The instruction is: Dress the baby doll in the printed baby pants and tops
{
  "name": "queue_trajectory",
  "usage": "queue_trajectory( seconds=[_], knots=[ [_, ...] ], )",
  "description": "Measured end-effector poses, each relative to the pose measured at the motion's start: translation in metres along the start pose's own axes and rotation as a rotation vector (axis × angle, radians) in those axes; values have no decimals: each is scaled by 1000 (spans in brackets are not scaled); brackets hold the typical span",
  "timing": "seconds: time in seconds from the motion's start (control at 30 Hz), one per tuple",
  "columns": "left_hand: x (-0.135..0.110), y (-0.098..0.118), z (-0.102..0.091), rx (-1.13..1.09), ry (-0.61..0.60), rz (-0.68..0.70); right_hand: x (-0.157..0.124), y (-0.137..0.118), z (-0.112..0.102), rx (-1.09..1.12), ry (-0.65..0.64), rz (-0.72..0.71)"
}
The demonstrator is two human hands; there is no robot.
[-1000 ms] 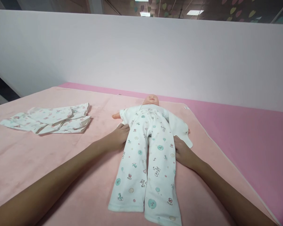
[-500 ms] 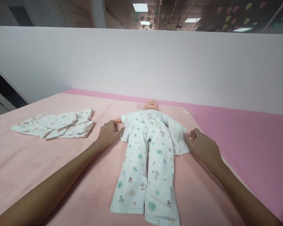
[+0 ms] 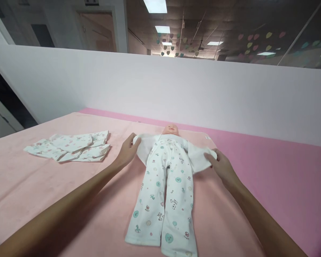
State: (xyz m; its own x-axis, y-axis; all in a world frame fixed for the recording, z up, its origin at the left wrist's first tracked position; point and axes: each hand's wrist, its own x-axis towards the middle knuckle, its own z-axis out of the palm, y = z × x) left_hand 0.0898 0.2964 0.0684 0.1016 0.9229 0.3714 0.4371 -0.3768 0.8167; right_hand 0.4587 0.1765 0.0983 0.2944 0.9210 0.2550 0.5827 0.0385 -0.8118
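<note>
A baby doll [image 3: 171,129] lies on its back on a pink blanket [image 3: 69,192], head away from me. It wears a white top [image 3: 196,157], and printed white trousers [image 3: 166,192] are spread flat over its body and legs. My left hand [image 3: 128,151] is closed on the top's left sleeve by the doll's shoulder. On the other side, my right hand [image 3: 220,166] grips the edge of the right sleeve, pulled out sideways.
A second printed garment [image 3: 72,147] lies crumpled on the blanket to the left. A brighter pink mattress [image 3: 283,171] shows to the right. A white partition wall [image 3: 176,89] runs along the far edge, with a glass panel above it.
Both hands left the sides of the trousers and moved up to the doll's shoulders, where each took hold of a sleeve. The head camera tilted upward.
</note>
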Motion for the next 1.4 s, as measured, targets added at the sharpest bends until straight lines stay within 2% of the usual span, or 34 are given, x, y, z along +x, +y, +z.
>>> queue_trajectory(
  seconds=[0.07, 0.1, 0.13, 0.2, 0.23, 0.3, 0.37, 0.47, 0.57, 0.67, 0.8, 0.97, 1.07, 1.17, 1.27, 1.4],
  knots=[
    [-5, 27, 8, -50, -19, 171, 5, -28, 15, 97, 42, -106],
    [-8, 38, 15, -41, -69, 253, 6, -40, 25, 114, 24, -191],
    [-11, 48, 23, -2, -149, 341, 5, -51, 37, 98, -39, -283],
    [-20, 58, 35, 123, -321, 521, -3, -65, 57, -77, -279, -455],
    [-25, 59, 39, 176, -383, 593, -9, -67, 64, -178, -374, -518],
    [-36, 53, 38, 227, -439, 661, -23, -65, 70, -287, -467, -588],
    [-47, 41, 28, 212, -434, 645, -37, -57, 65, -250, -455, -570],
    [-58, 23, 11, 168, -388, 557, -49, -46, 52, -136, -406, -455],
    [-62, 7, 3, 156, -349, 452, -47, -41, 45, -80, -305, -381],
    [-66, -5, 7, 222, -327, 371, -33, -45, 48, -62, -205, -365],
    [-72, -13, 16, 280, -250, 266, -3, -66, 67, -136, -141, -443],
    [-75, -16, 17, 306, -193, 341, 39, -99, 114, -386, -137, -518],
    [-74, -18, 13, 329, -183, 395, 63, -111, 143, -614, -156, -402],
    [-73, -18, 9, 328, -231, 421, 83, -118, 161, -823, -247, -235],
    [-73, -17, 6, 319, -261, 423, 97, -123, 164, -876, -288, -192],
    [-72, -18, 3, 305, -305, 433, 108, -121, 145, -883, -236, -169]
  ],
)
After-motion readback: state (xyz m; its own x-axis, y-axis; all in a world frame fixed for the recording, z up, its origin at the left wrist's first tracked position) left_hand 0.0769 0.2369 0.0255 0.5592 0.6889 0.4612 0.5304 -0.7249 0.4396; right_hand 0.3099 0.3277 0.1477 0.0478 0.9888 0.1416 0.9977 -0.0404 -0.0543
